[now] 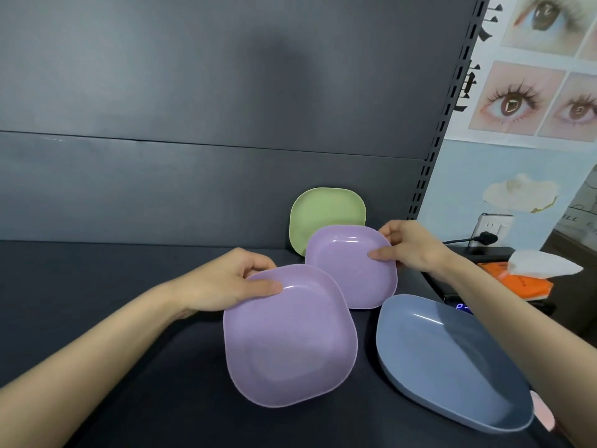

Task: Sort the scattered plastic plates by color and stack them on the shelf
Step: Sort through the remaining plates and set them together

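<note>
Blue plate (pixel 436 360) lies on dark shelf (pixel 97 286) beside posters (pixel 533 92).

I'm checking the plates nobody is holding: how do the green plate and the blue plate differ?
The green plate stands on edge, leaning against the back panel; the blue plate lies flat on the shelf. The green plate sits at the back, partly hidden by a purple plate; the blue plate is nearer, partly hidden by the right forearm. Both are rounded squares; neither the left hand nor the right hand holds them.
</note>
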### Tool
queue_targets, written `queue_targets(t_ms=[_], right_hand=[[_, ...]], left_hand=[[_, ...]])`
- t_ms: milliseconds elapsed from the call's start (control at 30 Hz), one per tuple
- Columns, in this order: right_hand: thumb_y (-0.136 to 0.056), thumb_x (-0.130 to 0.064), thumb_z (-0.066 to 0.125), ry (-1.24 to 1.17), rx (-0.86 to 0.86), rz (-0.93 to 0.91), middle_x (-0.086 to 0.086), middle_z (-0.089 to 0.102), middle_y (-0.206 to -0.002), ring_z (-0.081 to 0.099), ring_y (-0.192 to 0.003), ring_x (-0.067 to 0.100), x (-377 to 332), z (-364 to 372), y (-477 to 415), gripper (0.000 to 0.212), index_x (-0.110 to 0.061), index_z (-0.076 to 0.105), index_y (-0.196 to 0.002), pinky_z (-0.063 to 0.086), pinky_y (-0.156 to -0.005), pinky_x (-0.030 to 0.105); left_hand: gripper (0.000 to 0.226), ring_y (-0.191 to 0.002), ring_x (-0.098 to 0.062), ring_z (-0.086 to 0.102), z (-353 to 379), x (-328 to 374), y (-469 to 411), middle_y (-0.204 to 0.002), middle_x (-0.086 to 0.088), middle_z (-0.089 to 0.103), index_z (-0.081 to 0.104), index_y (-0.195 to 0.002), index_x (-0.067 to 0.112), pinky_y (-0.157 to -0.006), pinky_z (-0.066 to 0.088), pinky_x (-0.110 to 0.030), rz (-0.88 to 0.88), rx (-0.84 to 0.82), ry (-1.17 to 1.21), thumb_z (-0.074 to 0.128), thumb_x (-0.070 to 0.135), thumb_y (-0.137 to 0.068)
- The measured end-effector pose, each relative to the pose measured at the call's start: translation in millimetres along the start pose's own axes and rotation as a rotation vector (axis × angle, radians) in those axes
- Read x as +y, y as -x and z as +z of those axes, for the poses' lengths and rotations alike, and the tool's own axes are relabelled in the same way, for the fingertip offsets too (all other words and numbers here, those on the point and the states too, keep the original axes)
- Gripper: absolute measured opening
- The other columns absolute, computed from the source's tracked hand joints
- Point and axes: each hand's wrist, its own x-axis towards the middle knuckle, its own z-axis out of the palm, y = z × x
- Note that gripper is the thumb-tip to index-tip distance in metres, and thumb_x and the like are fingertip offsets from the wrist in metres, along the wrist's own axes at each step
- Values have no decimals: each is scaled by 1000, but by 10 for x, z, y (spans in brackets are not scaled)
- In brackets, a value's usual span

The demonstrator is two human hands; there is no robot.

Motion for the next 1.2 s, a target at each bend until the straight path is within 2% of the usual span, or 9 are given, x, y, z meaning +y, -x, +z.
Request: queue_targets(t_ms=[67,233,333,467,567,633,833,1033,1200], right_hand=[[-81,-5,70,-14,38,-56,12,66,-83,58,-69,23,-86,-10,76,12,-9,59,-84,49,-54,25],[-86,-9,64,-95,175,-173,8,67,-83,59,-62,21,-320,1,268,4,-10,61,-86,49,-49,26],[-88,-12,62,-158,242,-209,8,67,-79,57,-54,24,-462,89,363,7,-8,58,-93,50,-48,30],[-89,-10,59,-221,310,-283,6,65,-76,53,-38,15,-709,296,482,6,-10,55,-94,46,-41,27],[-89,-11,58,-224,349,-326,5,64,-77,51,-38,14,-944,509,553,5,-10,54,-93,47,-45,27],[-89,-11,58,-217,360,-361,3,64,-82,53,-42,13,-1113,684,593,5,-12,55,-92,47,-48,26],[-91,-9,56,-331,294,-407,8,63,-85,55,-57,18,-1592,1300,781,9,-16,52,-87,42,-40,16],[-89,-10,57,-390,242,-393,6,64,-85,59,-65,22,-2221,2333,1004,4,-13,55,-91,48,-43,22],[-88,-9,56,-411,157,-402,3,65,-87,63,-75,26,-2821,3309,1220,7,-16,56,-90,54,-51,30]], left_hand=[[16,-70,-14,63,-38,42,40,-83,-12,70,68,-88,5,-66,46,-28,32,60,-7,61,19,-91],[16,-65,-12,60,-155,141,235,-74,-5,66,66,-86,8,-62,45,-25,92,276,67,58,21,-92],[16,-64,-10,59,-182,113,459,-76,-5,67,66,-87,10,-62,44,-25,130,469,81,56,21,-93],[18,-58,-4,51,-211,4,791,-71,2,60,61,-83,11,-58,41,-22,150,784,60,53,21,-95],[17,-56,-2,49,-292,-55,994,-72,2,57,56,-82,10,-54,40,-16,150,966,48,49,18,-96],[19,-58,-6,47,-388,-101,1141,-72,2,54,53,-80,10,-55,38,-22,151,1053,75,48,17,-96],[21,-55,-4,43,-712,-390,1759,-73,-5,53,51,-83,2,-55,38,-22,157,1144,27,47,18,-96],[15,-57,3,51,-1328,-949,2789,-75,0,57,55,-81,12,-54,40,-14,109,1227,-32,49,13,-96],[15,-59,1,50,-1892,-1499,3631,-73,2,56,54,-81,16,-57,37,-24,44,1276,-83,49,14,-96]])
